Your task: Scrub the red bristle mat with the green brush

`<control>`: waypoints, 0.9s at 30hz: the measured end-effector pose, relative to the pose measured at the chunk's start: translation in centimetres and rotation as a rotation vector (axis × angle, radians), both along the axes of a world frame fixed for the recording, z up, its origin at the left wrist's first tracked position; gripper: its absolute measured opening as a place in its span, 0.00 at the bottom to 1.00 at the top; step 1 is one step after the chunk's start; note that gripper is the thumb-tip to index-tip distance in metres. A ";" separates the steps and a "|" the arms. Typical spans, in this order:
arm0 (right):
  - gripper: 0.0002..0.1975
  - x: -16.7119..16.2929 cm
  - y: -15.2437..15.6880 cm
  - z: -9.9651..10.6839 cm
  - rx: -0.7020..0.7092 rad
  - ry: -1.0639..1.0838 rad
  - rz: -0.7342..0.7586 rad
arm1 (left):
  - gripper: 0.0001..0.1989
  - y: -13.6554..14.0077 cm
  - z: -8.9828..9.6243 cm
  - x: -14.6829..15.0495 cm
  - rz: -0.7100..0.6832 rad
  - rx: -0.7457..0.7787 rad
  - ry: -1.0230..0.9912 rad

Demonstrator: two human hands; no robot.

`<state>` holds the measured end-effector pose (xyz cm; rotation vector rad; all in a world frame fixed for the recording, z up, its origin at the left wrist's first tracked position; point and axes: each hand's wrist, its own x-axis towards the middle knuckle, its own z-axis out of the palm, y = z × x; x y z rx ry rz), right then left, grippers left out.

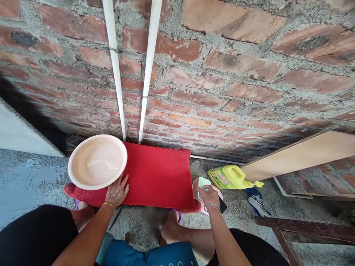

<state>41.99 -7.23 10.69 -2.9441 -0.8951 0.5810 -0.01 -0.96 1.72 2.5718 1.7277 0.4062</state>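
Note:
My left hand lies with its fingers apart on the red mat, close against the rim of the pale pink basin. The basin rests on the mat's left end and seems to hold some clear water. Off the mat's right end, my right hand has its fingers curled on a light-green flat object; its kind is unclear. Under that hand is a pink round surface, with a black flat item beside the wrist. A yellow jug-shaped bottle with a handle stands further right.
A brick wall with two white pipes rises in front. At right are a leaning board, blue-and-white cloth and a dark wooden frame. A pale slab is at left. My feet are near the mat's front edge.

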 end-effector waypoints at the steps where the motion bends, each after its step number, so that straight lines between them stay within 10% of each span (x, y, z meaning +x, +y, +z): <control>1: 0.17 -0.5 0.1 -0.2 0.036 0.010 0.000 | 0.22 0.0 0.0 0.1 0.003 -0.001 0.004; 16: 0.17 -27.7 11.4 -1.0 0.130 0.270 0.682 | 0.21 0.0 -0.5 -0.1 0.000 0.015 0.005; 27: 0.16 -19.9 9.8 -1.3 0.063 0.116 0.526 | 0.22 -0.1 -0.1 0.0 0.019 0.002 0.012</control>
